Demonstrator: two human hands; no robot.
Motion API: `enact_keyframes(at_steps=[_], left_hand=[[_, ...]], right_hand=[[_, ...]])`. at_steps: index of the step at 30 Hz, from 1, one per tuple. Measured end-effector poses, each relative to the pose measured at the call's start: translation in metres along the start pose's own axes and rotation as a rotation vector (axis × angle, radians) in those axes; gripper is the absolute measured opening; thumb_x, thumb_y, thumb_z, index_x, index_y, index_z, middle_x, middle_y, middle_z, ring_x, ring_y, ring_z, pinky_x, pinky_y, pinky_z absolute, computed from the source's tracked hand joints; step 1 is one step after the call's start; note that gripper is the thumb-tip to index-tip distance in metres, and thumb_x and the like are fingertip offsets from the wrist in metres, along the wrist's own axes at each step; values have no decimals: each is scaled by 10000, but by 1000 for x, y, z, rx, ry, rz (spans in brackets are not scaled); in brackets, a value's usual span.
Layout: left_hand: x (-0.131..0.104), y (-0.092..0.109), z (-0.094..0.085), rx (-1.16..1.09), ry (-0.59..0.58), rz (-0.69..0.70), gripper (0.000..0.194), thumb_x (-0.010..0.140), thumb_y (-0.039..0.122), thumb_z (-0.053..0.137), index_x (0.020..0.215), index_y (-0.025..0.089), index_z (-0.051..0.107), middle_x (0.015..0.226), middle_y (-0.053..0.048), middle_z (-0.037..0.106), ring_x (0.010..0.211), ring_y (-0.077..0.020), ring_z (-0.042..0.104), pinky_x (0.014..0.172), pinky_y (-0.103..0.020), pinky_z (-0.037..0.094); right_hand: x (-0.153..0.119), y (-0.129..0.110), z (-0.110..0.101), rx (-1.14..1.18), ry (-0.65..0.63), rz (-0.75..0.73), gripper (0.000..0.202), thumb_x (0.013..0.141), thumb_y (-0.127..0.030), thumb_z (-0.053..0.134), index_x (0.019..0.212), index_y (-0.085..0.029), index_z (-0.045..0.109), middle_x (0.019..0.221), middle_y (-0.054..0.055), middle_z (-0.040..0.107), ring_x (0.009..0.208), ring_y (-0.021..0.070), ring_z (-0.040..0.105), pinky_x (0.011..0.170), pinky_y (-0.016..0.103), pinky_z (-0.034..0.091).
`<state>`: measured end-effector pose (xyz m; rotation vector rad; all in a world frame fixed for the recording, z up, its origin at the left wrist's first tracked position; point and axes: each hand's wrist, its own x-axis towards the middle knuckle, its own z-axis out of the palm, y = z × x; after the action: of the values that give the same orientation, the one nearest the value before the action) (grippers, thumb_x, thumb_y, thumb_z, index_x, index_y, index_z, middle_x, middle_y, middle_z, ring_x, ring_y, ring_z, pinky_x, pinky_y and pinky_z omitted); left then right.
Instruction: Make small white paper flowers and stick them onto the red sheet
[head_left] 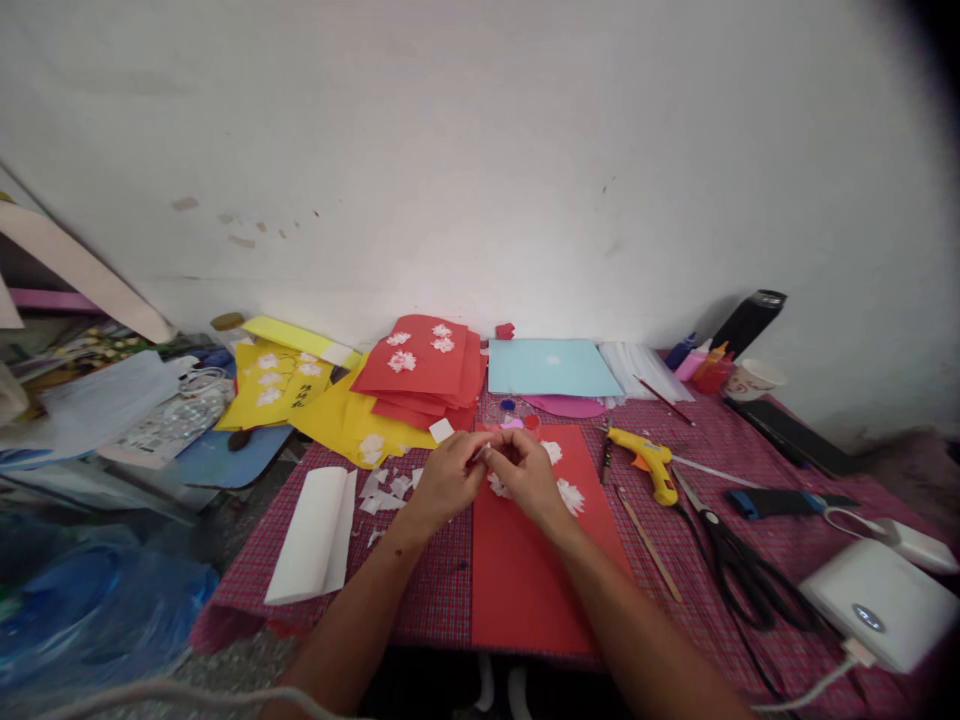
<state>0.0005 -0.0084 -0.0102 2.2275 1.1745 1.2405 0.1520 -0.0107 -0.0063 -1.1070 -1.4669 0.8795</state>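
Note:
My left hand [456, 468] and my right hand [525, 470] meet above the top of a red sheet [540, 590]. Fingertips of both hands are pinched together on a small white paper piece [484, 450], mostly covered by the fingers. White paper flowers [571, 496] sit on the red sheet, partly behind my right hand. Torn white paper scraps [384, 497] lie on the cloth to the left of my left hand. A folded white paper [315, 535] lies farther left.
At the back are red sheets with white flowers [412, 357], yellow sheets [322, 415] and a light blue sheet [551, 368]. To the right lie a yellow glue gun [643, 458], black-handled scissors [739, 570], a wooden stick [649, 545] and a white box [877, 600]. A paper cup [752, 379] stands behind.

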Motion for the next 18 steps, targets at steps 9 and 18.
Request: enact_keyframes(at_steps=[9, 18], left_hand=[[3, 6, 0, -126, 63, -40, 315, 842, 204, 618, 1150, 247, 668, 990, -68, 700, 838, -187, 624, 796, -318, 485], [3, 9, -4, -304, 63, -154, 300, 847, 169, 572, 1120, 220, 685, 1007, -66, 711, 885, -174, 655, 827, -304, 511]], right_hand=[[2, 4, 0, 94, 12, 56, 165, 801, -287, 569, 673, -192, 608, 601, -26, 533, 550, 128, 465, 522, 241, 370], [2, -2, 0, 204, -20, 129, 151, 776, -305, 617, 691, -181, 611, 581, -33, 532, 512, 110, 455, 487, 230, 360]])
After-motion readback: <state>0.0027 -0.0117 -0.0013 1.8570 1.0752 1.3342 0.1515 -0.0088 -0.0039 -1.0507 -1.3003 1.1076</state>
